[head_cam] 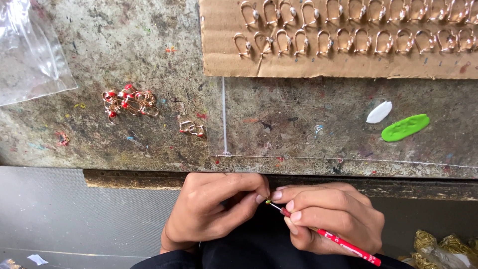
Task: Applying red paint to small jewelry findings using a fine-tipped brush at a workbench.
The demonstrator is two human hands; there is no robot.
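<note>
My left hand (211, 206) pinches something tiny between thumb and forefinger just below the table's front edge; the piece itself is hidden by the fingers. My right hand (331, 214) holds a thin red brush (343, 245) like a pen, its fine tip (269, 202) carrying a greenish dab and touching the spot at my left fingertips. A small heap of gold hooks with red beads (129, 101) lies on the table at the left, with one or two more hooks (192, 129) apart from it nearer the middle.
A cardboard sheet (338, 65) at the back holds two rows of several gold hooks. A smear of green paint (405, 127) and a white smear (379, 112) sit on the worn tabletop (298, 114) at the right. A clear plastic bag (27, 55) lies far left. Gold-coloured bundles (443, 249) are at the bottom right.
</note>
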